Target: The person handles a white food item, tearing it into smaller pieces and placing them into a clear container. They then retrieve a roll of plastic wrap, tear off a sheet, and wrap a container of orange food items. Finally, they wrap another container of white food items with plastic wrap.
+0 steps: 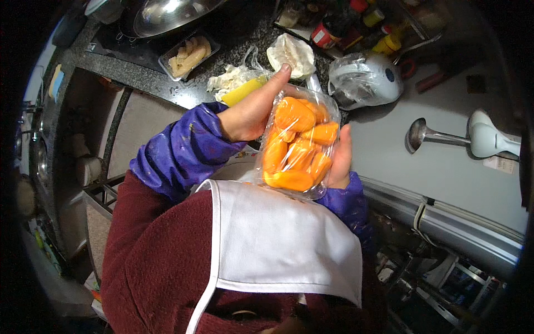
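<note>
Both hands hold a clear tray (299,144) of orange vegetable or fruit chunks covered in plastic film, close before the white apron. My left hand (256,108) grips its left side, thumb pointing up along the edge. Against the tray's right side lies my right hand (341,160), its fingers partly hidden behind it. Just beyond my left hand are a yellow strip-like object (244,91) and crumpled pale scraps (229,79). A pale, rounded piece in plastic (291,54) rests on the counter above the tray.
On the dark stone counter (137,73), a clear tray of pale yellow pieces (189,57) stands near a large metal wok or lid (171,14). To the right are a plastic-covered white appliance (365,79), condiment containers (323,35) and a metal ladle (417,134).
</note>
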The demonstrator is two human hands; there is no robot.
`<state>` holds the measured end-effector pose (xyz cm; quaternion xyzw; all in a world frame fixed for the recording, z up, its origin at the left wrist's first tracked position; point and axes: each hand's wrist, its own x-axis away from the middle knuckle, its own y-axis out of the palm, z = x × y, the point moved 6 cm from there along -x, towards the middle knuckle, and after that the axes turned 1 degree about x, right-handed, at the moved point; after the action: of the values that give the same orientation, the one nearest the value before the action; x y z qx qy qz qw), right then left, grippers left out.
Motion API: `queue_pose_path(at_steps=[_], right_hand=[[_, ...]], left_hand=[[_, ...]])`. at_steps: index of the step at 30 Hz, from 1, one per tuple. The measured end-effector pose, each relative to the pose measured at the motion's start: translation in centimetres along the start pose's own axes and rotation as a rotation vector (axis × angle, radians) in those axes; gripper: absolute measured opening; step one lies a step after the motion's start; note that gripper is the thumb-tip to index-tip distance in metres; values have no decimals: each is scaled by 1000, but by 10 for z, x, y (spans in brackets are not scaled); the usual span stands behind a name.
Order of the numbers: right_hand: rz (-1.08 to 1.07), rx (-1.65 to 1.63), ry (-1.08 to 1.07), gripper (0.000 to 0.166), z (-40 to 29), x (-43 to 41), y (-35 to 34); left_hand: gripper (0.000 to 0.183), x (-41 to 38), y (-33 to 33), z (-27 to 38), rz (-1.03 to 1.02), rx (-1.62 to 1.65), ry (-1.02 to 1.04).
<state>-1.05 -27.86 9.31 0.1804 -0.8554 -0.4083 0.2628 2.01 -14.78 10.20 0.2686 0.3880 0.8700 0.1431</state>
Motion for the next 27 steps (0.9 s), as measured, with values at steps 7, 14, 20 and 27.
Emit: queue_pose_path(at_steps=[7, 14, 20, 27], right_hand=[[44, -67, 19, 81, 17, 16, -23], [31, -64, 65, 91, 21, 15, -34], [77, -80, 20, 90, 23, 8, -36], [86, -58, -12, 89, 19, 9, -39]], left_hand=[[47, 5, -18, -10, 69, -174, 184], [34, 49, -13, -24, -33, -175, -35], [19, 44, -16, -12, 136, -432, 250], [9, 31, -21, -5, 113, -467, 372]])
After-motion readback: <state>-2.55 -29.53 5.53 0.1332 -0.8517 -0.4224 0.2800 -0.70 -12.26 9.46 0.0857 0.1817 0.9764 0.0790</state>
